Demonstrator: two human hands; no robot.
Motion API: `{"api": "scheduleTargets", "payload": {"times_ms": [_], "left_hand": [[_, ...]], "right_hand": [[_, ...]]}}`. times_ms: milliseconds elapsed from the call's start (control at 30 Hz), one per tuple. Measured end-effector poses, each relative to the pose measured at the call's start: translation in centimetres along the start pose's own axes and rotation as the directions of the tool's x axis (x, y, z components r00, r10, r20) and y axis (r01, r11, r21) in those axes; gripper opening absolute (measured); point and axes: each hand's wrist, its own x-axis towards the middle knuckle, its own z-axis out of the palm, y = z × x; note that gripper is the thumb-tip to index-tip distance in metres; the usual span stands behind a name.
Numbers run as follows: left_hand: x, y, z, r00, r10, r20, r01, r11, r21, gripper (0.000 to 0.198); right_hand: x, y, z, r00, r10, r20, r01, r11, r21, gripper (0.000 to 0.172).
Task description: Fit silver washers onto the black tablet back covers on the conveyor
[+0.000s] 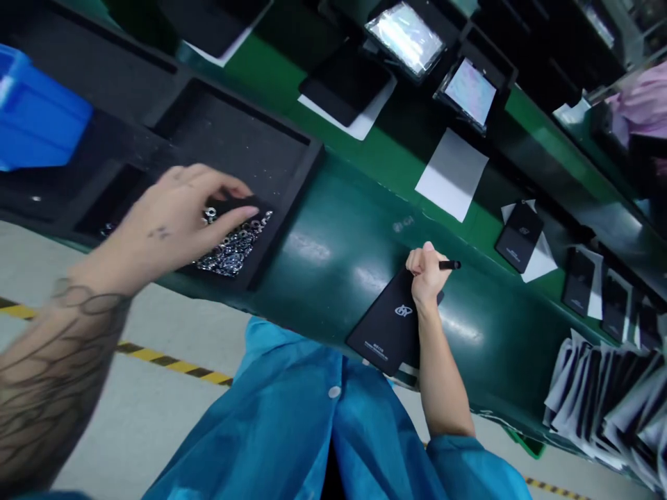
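My left hand (182,219) is over a black tray (313,163), above a pile of small shiny metal rings (229,253). Its thumb and forefinger are bent together in a pinch; anything between them is too dark to make out. My right hand (428,273) is closed in a fist around a thin black pen-like rod (449,264), whose end juts out to the right. Under that fist, near the front edge of the green bench, lies a flat black pouch (383,326) with a pale printed logo. The fist covers its upper corner.
A blue bin (39,114) stands at the left on the tray area. White sheets (452,173) and black pouches (520,236) lie along the green bench (333,243). Plastic-wrapped packs (406,38) sit at the back. Stacked pouches and papers (604,399) fill the right end.
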Motion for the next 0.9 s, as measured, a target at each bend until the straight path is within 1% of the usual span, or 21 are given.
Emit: {"api": "scheduleTargets", "payload": {"times_ms": [67, 100, 133, 200, 300, 367, 433, 567, 633, 700, 767, 833, 900], "left_hand": [[-1.5, -2.4, -0.8, 0.990, -0.092, 0.103, 0.079, 0.989, 0.127, 0.104], [-2.1, -3.2, -0.8, 0.983, -0.129, 0.133, 0.108, 0.982, 0.155, 0.109], [-2.6, -3.6, -0.7, 0.977, -0.156, 0.145, 0.131, 0.977, 0.166, 0.110], [-3.1, -4.0, -0.2, 0.976, -0.168, 0.138, 0.148, 0.979, 0.142, 0.104], [-3.1, -3.9, 0.5, 0.985, -0.119, 0.123, 0.113, 0.992, 0.051, 0.091], [-3.0, -3.7, 0.7, 0.989, -0.081, 0.125, 0.079, 0.997, 0.020, 0.086], [-3.0, -3.3, 0.6, 0.989, -0.060, 0.136, 0.057, 0.998, 0.024, 0.082], [-3.0, -1.8, -0.2, 0.982, -0.038, 0.183, 0.022, 0.996, 0.087, 0.070], [-2.9, -1.4, -0.4, 0.971, -0.002, 0.237, -0.033, 0.989, 0.142, 0.067], [-2.8, -1.6, -0.3, 0.957, 0.037, 0.288, -0.096, 0.977, 0.192, 0.066], [-2.7, -2.1, 0.0, 0.951, 0.067, 0.303, -0.138, 0.966, 0.218, 0.066], [-2.5, -2.6, 0.2, 0.951, 0.079, 0.300, -0.153, 0.961, 0.232, 0.067], [-2.4, -2.3, -0.2, 0.954, 0.079, 0.289, -0.154, 0.957, 0.246, 0.069]], "right_hand": [[-0.4, 0.2, -0.2, 1.000, -0.016, 0.005, 0.016, 1.000, 0.004, 0.071], [-0.6, 0.3, -0.3, 1.000, -0.029, -0.003, 0.029, 1.000, 0.012, 0.070], [-0.8, 0.3, -0.3, 0.999, -0.043, -0.017, 0.043, 0.999, 0.017, 0.070], [-1.0, 0.4, -0.3, 0.998, -0.054, -0.041, 0.054, 0.999, -0.001, 0.069], [-1.2, 0.3, -0.3, 0.999, -0.029, -0.036, 0.027, 0.998, -0.062, 0.068], [-1.2, 0.3, -0.4, 1.000, -0.014, -0.007, 0.014, 0.998, -0.061, 0.065], [-1.3, 0.3, -0.7, 1.000, -0.022, 0.019, 0.023, 0.999, -0.035, 0.063], [-1.3, 0.5, -1.5, 0.995, -0.041, 0.096, 0.047, 0.997, -0.067, 0.061], [-1.1, 0.6, -2.1, 0.985, -0.048, 0.165, 0.061, 0.995, -0.075, 0.060], [-0.8, 0.7, -2.6, 0.969, -0.055, 0.239, 0.069, 0.996, -0.049, 0.060], [-0.4, 0.9, -3.0, 0.954, -0.056, 0.296, 0.068, 0.997, -0.029, 0.061], [-0.2, 1.2, -3.0, 0.951, -0.059, 0.304, 0.068, 0.997, -0.020, 0.063], [-0.3, 1.5, -2.8, 0.964, -0.068, 0.256, 0.072, 0.997, -0.008, 0.064]]}}
